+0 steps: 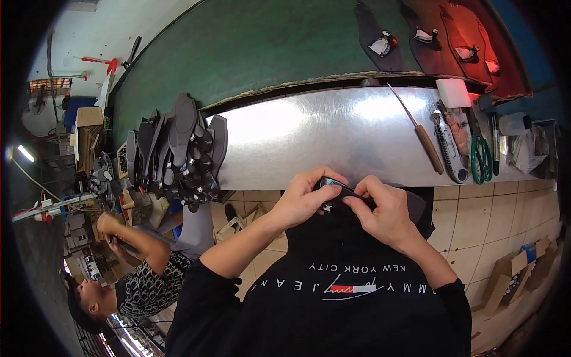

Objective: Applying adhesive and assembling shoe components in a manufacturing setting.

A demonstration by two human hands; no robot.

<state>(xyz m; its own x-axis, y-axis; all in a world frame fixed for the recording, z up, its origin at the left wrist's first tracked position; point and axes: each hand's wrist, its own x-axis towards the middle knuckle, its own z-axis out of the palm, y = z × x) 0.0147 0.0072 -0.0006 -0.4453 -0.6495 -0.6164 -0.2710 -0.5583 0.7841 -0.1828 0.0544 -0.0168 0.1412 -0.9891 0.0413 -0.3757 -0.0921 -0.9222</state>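
Observation:
Close to my body, just off the near edge of the metal worktop [333,134], both hands are closed on one dark sandal. My left hand [309,196] pinches its glossy black upper part between thumb and fingers. My right hand [383,211] grips the dark strap or edge beside it, thumb and forefinger together. Part of the sandal's dark sole [416,205] shows beyond my right hand. A small shiny metal piece [326,207] hangs below my left thumb. My fingers hide much of the sandal.
Stacked dark sandals [181,149] stand at the left. An awl [425,140], a box cutter [449,149], green-handled scissors [482,157] and a white roll [454,93] lie at the right. Several sandals [380,50] rest on the green belt [267,47]. Another person [143,268] works at the left.

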